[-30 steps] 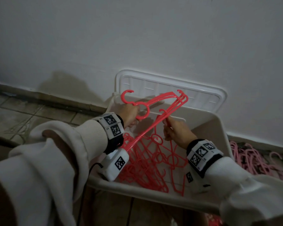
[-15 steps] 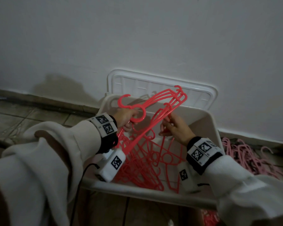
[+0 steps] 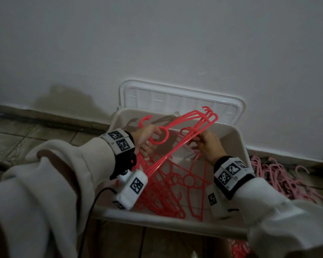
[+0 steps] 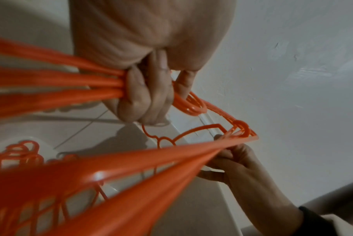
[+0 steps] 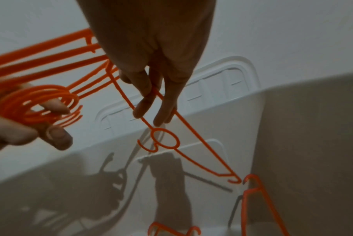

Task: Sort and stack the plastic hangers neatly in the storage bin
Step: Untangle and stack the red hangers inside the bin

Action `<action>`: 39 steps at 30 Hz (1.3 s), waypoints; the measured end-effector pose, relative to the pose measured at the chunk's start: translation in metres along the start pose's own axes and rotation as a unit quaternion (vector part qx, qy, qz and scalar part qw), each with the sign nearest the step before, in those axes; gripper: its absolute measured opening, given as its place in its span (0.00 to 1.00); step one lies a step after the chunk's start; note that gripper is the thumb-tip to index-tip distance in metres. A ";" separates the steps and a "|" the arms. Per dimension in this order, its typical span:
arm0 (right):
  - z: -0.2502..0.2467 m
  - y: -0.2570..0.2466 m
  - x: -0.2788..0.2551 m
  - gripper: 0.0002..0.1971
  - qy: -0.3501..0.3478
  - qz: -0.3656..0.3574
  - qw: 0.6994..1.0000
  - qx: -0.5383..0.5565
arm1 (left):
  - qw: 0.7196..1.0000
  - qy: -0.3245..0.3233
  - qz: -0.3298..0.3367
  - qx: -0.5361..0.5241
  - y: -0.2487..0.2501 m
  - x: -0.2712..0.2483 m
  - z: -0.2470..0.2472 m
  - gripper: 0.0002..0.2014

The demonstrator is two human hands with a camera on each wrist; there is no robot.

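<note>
Head view shows the left hand [image 3: 147, 138] with its fingers curled tight round the necks of a bundle of red hangers [image 3: 185, 127], held tilted above the white storage bin [image 3: 239, 146], their hooks poking out past the thumb. From the left wrist view, the same fingers [image 4: 143, 95] wrap the gathered bars, which fan out on both sides of the fist. The right hand [image 3: 209, 146] meets the bundle at its lower bar; in the right wrist view its fingers [image 5: 145, 102] pinch a single red hanger [image 5: 167, 142] that hangs below the hand inside the bin. More loose red hangers [image 3: 175, 185] lie tangled on the bin floor. The bin's white lid [image 3: 179, 97] leans upright against the wall behind. On the tiled floor to the right of the bin sits a pile of pink hangers [image 3: 280, 175].
</note>
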State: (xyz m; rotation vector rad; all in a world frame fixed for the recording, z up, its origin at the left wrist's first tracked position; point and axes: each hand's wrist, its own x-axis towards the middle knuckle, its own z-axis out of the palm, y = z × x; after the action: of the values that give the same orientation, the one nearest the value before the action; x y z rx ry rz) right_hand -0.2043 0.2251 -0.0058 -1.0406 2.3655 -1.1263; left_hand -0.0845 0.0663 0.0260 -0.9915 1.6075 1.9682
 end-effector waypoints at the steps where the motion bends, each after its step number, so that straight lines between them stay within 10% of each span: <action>1: -0.004 0.001 0.001 0.17 -0.002 -0.015 0.997 -0.075 | 1.000 0.014 0.002 0.022 0.003 -0.002 0.000 0.20; 5: -0.012 0.000 0.003 0.10 -0.046 -0.048 0.955 -0.288 | 0.990 0.086 -0.001 0.116 0.013 -0.004 -0.006 0.18; 11: -0.007 -0.008 -0.002 0.12 -0.088 -0.113 0.950 -0.277 | 0.955 0.251 0.101 0.124 0.025 -0.012 -0.006 0.18; 16: -0.001 -0.015 -0.003 0.12 -0.168 -0.152 0.928 -0.296 | 0.960 0.223 0.085 0.147 0.022 -0.012 -0.007 0.20; 20: 0.008 -0.009 -0.003 0.09 -0.182 -0.193 0.946 -0.188 | 0.952 0.230 0.096 0.179 0.018 -0.008 -0.009 0.23; 30: -0.004 -0.003 0.000 0.14 -0.093 0.020 0.993 0.066 | 0.958 0.182 0.124 0.186 0.007 -0.004 -0.029 0.14; 39: -0.038 -0.011 -0.005 0.13 -0.088 0.086 0.891 0.436 | 0.977 0.152 0.119 0.094 -0.001 -0.001 -0.045 0.14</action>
State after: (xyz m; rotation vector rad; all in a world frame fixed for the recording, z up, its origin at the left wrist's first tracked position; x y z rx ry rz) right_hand -0.2168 0.2443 0.0267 -0.5501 1.4702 -1.6798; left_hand -0.0714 0.0234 0.0228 -1.1081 2.1250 1.8302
